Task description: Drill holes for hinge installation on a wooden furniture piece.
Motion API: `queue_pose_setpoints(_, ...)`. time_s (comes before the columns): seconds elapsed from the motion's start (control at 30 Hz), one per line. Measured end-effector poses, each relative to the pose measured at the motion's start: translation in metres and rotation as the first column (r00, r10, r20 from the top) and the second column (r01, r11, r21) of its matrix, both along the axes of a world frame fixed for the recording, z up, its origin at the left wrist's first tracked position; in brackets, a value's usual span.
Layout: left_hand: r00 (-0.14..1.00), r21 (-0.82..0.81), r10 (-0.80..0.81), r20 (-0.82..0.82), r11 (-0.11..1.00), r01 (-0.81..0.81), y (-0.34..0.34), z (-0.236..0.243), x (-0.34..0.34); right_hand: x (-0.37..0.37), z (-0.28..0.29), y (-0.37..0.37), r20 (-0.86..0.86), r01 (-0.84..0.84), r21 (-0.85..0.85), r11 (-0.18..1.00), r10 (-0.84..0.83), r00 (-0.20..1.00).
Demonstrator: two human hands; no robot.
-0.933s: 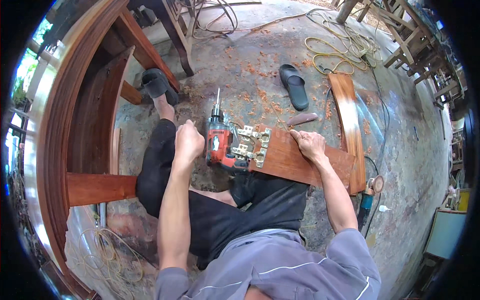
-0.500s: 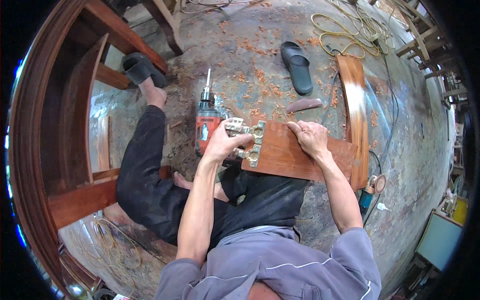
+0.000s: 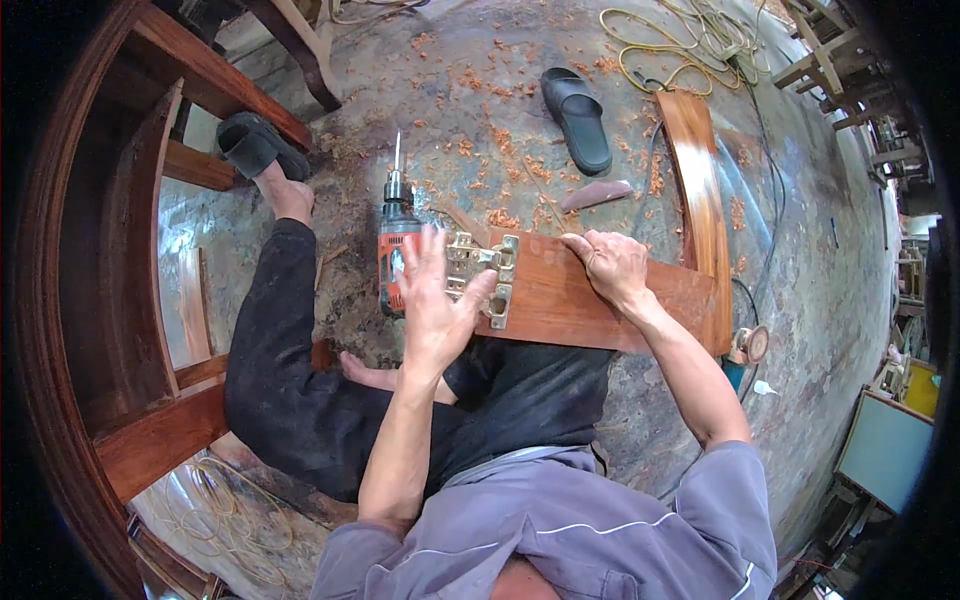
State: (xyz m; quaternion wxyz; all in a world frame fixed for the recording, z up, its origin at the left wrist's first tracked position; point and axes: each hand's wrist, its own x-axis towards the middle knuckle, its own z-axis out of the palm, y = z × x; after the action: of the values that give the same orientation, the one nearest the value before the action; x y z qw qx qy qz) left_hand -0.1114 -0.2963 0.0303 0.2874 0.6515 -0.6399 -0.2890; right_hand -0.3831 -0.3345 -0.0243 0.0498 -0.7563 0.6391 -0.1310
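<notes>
I sit on the floor with a reddish wooden board lying in front of me. My left hand hovers with its fingers spread over the metal hinges at the board's left end, thumb close to them. Just left of that hand lies an orange and black power drill, its bit pointing away from me. My right hand presses down on the board's far edge, fingers curled over it.
A large curved wooden frame stands at the left. A black sandal and a curved wooden piece lie beyond the board. Wood shavings and yellow cord litter the concrete floor. Chairs stand at the far right.
My left hand has left the drill, moved right to the hinges and spread its fingers. My right hand has stayed on the board.
</notes>
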Motion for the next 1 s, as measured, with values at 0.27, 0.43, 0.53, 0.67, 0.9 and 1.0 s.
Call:
queue_pose_setpoints(0.27,0.828,0.359,0.282,-0.485,0.927,-0.105,0.038,-0.055,0.012,0.002,-0.001,0.003,0.039,-0.017,0.01,1.0,0.016,0.999)
queue_pose_setpoints(0.43,0.897,0.233,0.157,-0.413,0.97,-0.063,0.044,-0.053,0.007,0.001,-0.002,0.006,0.045,0.023,0.019,1.0,-0.024,0.999)
queue_pose_setpoints(0.53,0.785,0.222,0.215,-0.581,0.97,-0.102,0.046,-0.03,0.006,0.002,-0.002,0.008,0.072,0.016,-0.015,1.0,-0.015,0.997)
queue_pose_setpoints(0.67,0.832,0.059,0.049,-0.553,0.998,-0.02,0.05,-0.003,0.002,0.003,-0.003,0.006,0.02,0.053,0.023,0.998,-0.054,0.998)
queue_pose_setpoints(0.9,0.614,0.197,0.334,-0.715,0.939,-0.281,0.074,-0.009,0.019,0.003,-0.003,-0.002,-0.001,0.054,0.054,0.997,-0.054,0.999)
queue_pose_setpoints(1.0,0.574,0.444,0.488,-0.657,0.866,-0.228,0.092,-0.022,0.025,0.003,-0.006,-0.002,-0.005,0.068,0.062,0.996,-0.067,0.998)
